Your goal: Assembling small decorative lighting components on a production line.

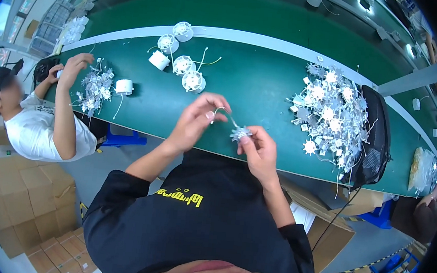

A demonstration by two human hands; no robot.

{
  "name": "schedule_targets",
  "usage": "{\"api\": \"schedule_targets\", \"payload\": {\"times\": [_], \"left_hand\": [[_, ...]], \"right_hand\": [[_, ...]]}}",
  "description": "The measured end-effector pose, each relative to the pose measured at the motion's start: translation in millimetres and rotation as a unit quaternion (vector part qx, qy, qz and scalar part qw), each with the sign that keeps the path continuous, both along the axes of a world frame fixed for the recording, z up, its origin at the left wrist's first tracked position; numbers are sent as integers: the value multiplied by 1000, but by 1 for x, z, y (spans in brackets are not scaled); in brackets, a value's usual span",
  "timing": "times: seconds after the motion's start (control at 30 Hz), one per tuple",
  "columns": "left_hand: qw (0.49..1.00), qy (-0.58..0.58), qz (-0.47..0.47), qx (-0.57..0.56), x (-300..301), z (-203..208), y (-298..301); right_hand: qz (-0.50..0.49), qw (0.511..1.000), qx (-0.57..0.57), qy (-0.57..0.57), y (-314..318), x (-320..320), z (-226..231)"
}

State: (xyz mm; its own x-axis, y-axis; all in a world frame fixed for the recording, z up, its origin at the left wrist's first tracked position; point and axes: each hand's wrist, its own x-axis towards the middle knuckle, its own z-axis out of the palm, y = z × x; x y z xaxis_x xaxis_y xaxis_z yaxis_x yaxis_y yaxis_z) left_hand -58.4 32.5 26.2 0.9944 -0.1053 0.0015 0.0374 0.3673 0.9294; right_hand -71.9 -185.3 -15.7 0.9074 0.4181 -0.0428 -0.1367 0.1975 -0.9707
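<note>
Over the near edge of the bench, my right hand (pixel 260 152) pinches a small grey star-shaped part (pixel 238 134) between thumb and fingers. A thin white wire (pixel 233 119) rises from this part and curves over to my left hand (pixel 194 123), whose thumb and fingers are closed on its free end. Beyond my hands stand several white round housings with spoked star-shaped tops, the nearest housing (pixel 193 82) trailing a wire. To the right lies a large heap of grey and white star-shaped parts (pixel 330 113) with tangled wires.
A black mesh bag (pixel 373 146) stands beside the heap on the green bench (pixel 250 81). At the left, a co-worker in a white shirt (pixel 45 130) reaches by a smaller pile of parts (pixel 97 89) and a white housing (pixel 124 87). Cardboard boxes (pixel 29 192) are stacked behind.
</note>
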Motion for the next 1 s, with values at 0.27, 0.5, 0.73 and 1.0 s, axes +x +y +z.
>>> {"api": "schedule_targets", "payload": {"times": [0.27,0.5,0.73,1.0], "left_hand": [[728,-165,129,653,2,-3,16],[860,-154,-83,480,6,-1,-34],[821,-214,-91,522,22,-10,-43],[814,-152,-158,538,19,-14,-25]], "right_hand": [[-225,968,109,-7,-10,14,-9],[-284,954,22,-97,0,23,-16],[-290,949,-80,-95,2,31,-21],[-250,912,-289,-153,0,36,-21]]}}
